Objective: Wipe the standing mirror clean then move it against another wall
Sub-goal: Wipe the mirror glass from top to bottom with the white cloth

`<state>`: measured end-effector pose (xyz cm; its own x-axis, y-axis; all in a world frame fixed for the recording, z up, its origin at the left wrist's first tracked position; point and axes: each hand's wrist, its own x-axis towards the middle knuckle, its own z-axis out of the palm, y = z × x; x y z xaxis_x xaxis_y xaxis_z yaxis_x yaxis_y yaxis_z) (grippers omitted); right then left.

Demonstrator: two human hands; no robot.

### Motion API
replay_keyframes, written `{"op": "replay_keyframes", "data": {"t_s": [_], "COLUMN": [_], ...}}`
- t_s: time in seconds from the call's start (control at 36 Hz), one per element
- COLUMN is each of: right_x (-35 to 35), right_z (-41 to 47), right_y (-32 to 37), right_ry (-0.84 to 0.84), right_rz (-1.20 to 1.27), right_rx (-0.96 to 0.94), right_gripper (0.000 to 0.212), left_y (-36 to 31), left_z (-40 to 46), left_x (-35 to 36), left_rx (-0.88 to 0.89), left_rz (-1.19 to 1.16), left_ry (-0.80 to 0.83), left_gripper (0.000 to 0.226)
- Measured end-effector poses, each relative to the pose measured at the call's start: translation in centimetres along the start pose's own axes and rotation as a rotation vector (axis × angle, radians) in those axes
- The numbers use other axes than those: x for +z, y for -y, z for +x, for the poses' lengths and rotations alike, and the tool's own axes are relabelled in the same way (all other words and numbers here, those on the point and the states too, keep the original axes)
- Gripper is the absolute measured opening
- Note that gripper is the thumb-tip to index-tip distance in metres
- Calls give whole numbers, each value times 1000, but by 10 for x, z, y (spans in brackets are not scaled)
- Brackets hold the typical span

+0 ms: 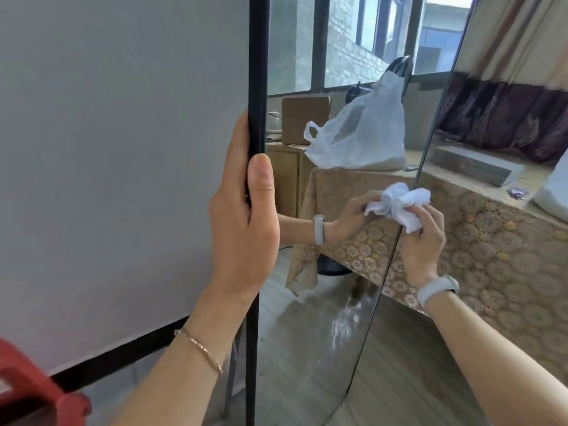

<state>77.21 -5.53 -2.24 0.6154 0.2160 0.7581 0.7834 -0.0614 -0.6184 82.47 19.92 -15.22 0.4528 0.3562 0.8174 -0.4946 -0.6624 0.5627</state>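
The tall black-framed standing mirror (322, 210) stands by the grey wall (123, 149), left hand (246, 216) clasping its frame. Right hand (421, 241) presses a crumpled white cloth (399, 201) to its glass; smears remain below (wiping unfinished, moving undone).

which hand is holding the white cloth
The right hand, with the pale wristband, presses the white cloth at the mirror's right edge; the left hand, with a thin bracelet, grips the black frame.
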Motion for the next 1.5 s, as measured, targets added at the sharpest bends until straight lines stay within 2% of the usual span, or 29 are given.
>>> {"op": "replay_keyframes", "data": {"t_s": [0.03, 0.06, 0.08, 0.14, 0.19, 0.22, 0.28, 0.33, 0.39, 0.47, 0.56, 0.69, 0.75, 0.83, 0.94, 1.06, 1.08, 1.14, 1.22, 1.33, 1.42, 1.5], "right_x": [0, 2, 2, 5, 7, 8, 8, 1, -10, -27, -38, -40, -35, -22, -12, -21, -24, -33, -40, -25, -4, 8], "right_z": [-15, -29, -42, -67, -93, -107, -137, -163, -177, -168, -135, -75, -57, -58, -123, -219, -233, -238, -203, -132, -107, -119], "right_y": [-8, -20, -29, -46, -59, -68, -88, -105, -111, -106, -97, -48, -31, -22, -48, -102, -113, -125, -121, -80, -56, -52], "right_ry": [31, 77, 112, 218, 307, 348, 508, 720, 744, 590, 391, 58, -5, 101, 290, 769, 823, 753, 508, 215, 146, 186], "right_rz": [-42, -59, -81, -103, -104, -117, -184, -295, -361, -412, -420, -226, -176, -189, -216, -186, -185, -153, -112, 29, 63, 14], "right_rx": [2, 4, 34, 150, 294, 378, 553, 686, 739, 602, 437, 278, 208, 91, 18, 164, 214, 277, 255, 156, 108, 63], "right_gripper": [29, 30, 30, 30, 30, 29, 25, 22, 21, 21, 24, 34, 33, 32, 36, 28, 26, 21, 16, 26, 31, 42], "left_y": [-41, -100, -163, -225, -312, -359, -420, -392, -377, -373, -371, -366, -365, -365, -364, -358, -355, -349, -347, -349, -347, -349], "left_z": [-21, -42, -67, -105, -112, -118, -124, -135, -142, -158, -165, -173, -173, -172, -176, -196, -203, -217, -232, -247, -253, -258], "left_x": [-10, -33, -68, -101, -131, -134, -128, -123, -119, -113, -107, -98, -99, -100, -99, -94, -93, -93, -92, -90, -89, -87], "left_rx": [11, 3, -51, -169, -255, -190, -82, -168, -179, -176, -192, -162, -178, -208, -241, -268, -285, -328, -367, -413, -440, -453], "left_rz": [-9, 30, 60, 21, 139, 216, 229, 228, 293, 281, 233, 233, 233, 254, 300, 325, 328, 359, 378, 419, 425, 395], "left_ry": [85, 145, 46, -102, -435, -510, -475, -473, -458, -473, -420, -402, -407, -434, -476, -539, -537, -518, -509, -497, -459, -428], "left_gripper": [39, 34, 36, 49, 35, 35, 35, 38, 43, 41, 46, 46, 48, 44, 38, 39, 40, 42, 42, 45, 48, 45]}}
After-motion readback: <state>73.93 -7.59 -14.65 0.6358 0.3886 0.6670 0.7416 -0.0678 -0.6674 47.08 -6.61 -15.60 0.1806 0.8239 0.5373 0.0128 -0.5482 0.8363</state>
